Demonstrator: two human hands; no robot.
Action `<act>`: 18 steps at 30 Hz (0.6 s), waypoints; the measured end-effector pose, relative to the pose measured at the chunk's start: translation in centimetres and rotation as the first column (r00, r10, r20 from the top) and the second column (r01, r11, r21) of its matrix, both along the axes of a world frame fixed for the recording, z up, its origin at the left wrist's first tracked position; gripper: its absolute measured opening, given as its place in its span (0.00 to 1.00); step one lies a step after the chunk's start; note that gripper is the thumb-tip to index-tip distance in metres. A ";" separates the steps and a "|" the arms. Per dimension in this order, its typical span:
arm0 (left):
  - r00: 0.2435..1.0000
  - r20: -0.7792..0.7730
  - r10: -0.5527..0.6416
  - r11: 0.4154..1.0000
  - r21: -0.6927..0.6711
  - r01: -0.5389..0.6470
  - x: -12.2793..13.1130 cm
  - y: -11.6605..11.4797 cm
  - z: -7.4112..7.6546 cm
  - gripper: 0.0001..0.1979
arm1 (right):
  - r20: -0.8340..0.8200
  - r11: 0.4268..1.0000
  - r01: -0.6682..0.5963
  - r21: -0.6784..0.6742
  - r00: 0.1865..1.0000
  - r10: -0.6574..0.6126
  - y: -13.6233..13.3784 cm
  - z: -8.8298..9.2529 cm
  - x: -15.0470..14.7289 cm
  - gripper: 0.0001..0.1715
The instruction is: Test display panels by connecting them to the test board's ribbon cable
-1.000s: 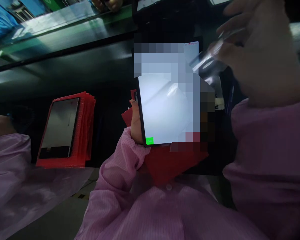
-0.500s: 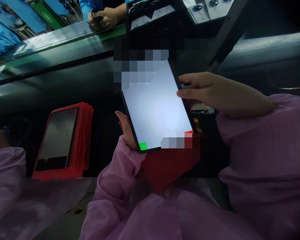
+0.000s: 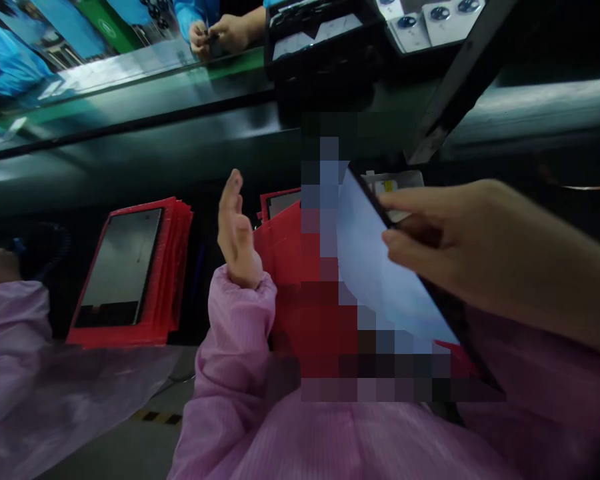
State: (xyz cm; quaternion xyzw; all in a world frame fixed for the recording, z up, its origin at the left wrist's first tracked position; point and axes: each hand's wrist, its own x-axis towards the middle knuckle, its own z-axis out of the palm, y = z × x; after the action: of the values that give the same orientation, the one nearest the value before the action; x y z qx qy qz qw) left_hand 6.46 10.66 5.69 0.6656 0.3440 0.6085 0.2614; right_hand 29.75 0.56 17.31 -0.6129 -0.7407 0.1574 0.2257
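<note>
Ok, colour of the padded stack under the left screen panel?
The padded stack is bright red; head view shows it best.

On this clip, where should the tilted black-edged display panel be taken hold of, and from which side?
Probably by its long black edge, coming from the right, where the right hand pinches it. That rim runs straight, and fingers there leave most of the pale face of the display panel uncovered.

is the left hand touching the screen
No, the left hand is raised and open, apart from the screen, which the right hand holds.
</note>
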 end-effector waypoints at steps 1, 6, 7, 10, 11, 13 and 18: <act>0.993 -0.117 -0.033 0.992 0.120 0.047 0.2 -0.4 0.2 0.25 | 0.049 0.999 -0.033 -0.028 0.998 0.034 0.1 -0.1 -1.0 0.05; 0.824 -0.554 -0.117 0.853 0.368 0.369 1.4 -1.9 0.5 0.29 | 0.114 0.990 -0.099 -0.101 0.987 0.110 0.1 -1.4 -4.3 0.06; 0.810 -0.574 -0.118 0.836 0.384 0.393 1.5 -2.1 0.5 0.29 | 0.097 0.989 -0.113 -0.093 0.988 0.122 -0.1 -1.6 -4.6 0.07; 0.832 -0.548 -0.090 0.825 0.426 0.370 1.4 -2.1 0.4 0.31 | 0.036 0.980 -0.186 -0.065 0.981 0.189 -0.5 -1.6 -4.8 0.09; 0.846 -0.528 -0.075 0.826 0.442 0.349 1.4 -2.1 0.3 0.31 | 0.015 0.973 -0.221 -0.069 0.975 0.222 -0.4 -1.3 -4.5 0.11; 0.869 -0.493 -0.044 0.825 0.473 0.310 1.3 -2.1 0.2 0.30 | -0.045 0.961 -0.268 -0.072 0.963 0.265 0.1 -0.7 -3.4 0.14; 0.917 -0.396 -0.040 0.814 0.519 0.260 1.7 -2.0 -0.4 0.30 | -0.118 0.992 -0.046 0.121 0.991 0.060 3.3 -3.2 2.7 0.17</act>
State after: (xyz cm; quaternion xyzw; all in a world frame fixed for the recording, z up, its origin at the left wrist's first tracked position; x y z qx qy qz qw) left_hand 8.19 8.71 5.29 0.8398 0.1377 0.5242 0.0329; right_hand 32.42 3.86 14.12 -0.5679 -0.7496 0.1560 0.3020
